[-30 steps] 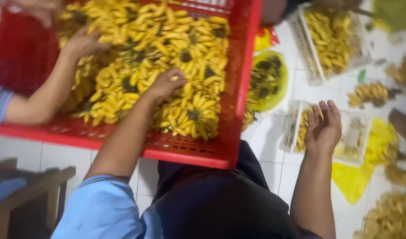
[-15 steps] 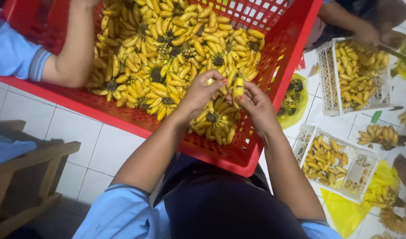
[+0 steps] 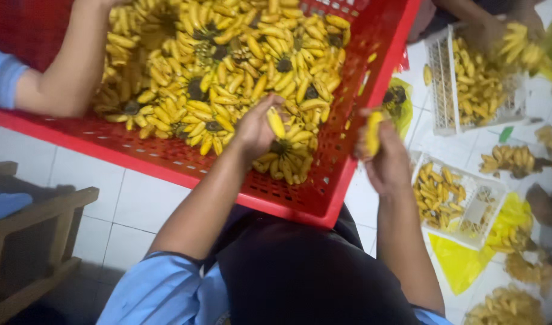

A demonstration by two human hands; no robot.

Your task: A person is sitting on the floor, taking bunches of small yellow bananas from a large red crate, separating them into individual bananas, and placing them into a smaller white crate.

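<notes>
Left hand (image 3: 255,129) centre frame, in red crate (image 3: 324,198), fingers curled round banana (image 3: 276,123) on bunch (image 3: 288,157). Right hand (image 3: 384,157) right of crate, closed on loose banana (image 3: 373,133). Judgement: steady bunch, twist fruit off cleanly at stem, avoid bruising; white tray (image 3: 462,225) lower right.

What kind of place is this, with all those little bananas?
Probably a fruit sorting or packing spot, set up on a tiled floor. A big red crate is heaped with small bananas, white baskets hold sorted ones, and the person's right hand holds a single banana.
</notes>
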